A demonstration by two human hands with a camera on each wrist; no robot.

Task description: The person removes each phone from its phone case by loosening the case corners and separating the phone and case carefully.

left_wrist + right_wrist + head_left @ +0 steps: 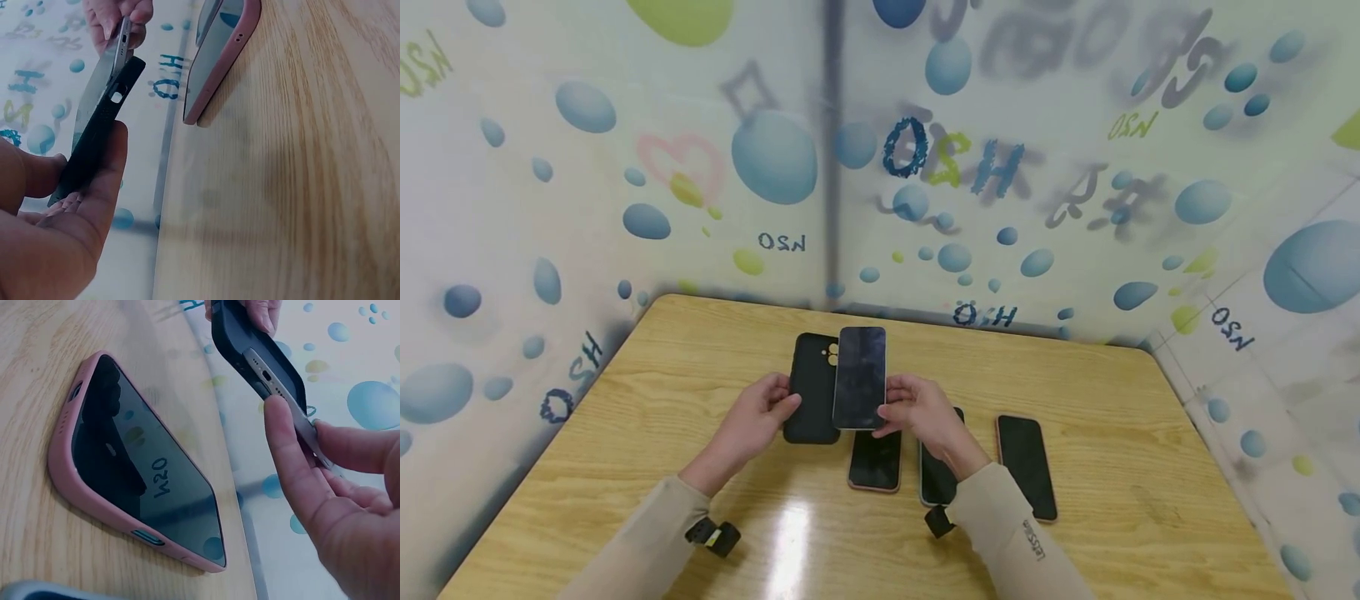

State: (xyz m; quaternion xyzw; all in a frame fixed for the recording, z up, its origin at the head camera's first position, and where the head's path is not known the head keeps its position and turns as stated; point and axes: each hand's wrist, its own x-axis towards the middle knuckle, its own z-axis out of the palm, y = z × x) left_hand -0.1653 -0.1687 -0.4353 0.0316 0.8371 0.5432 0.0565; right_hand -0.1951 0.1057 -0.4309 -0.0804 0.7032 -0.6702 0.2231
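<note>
My left hand grips a black phone case by its left edge, thumb on the near face and fingers behind. Camera openings show near the case's upper right. In my right hand is a phone with a dark screen and pale metal frame, pinched at its lower right side. It overlaps the right part of the case, held above the table. From the left wrist view, the phone's port end lies against the case. The right wrist view shows the phone's edge alongside the case's inner side.
A pink-cased phone lies face up below the held phone. Beside it is a light-rimmed phone, partly under my right hand, then another pink-rimmed phone. The wooden table meets a patterned wall behind.
</note>
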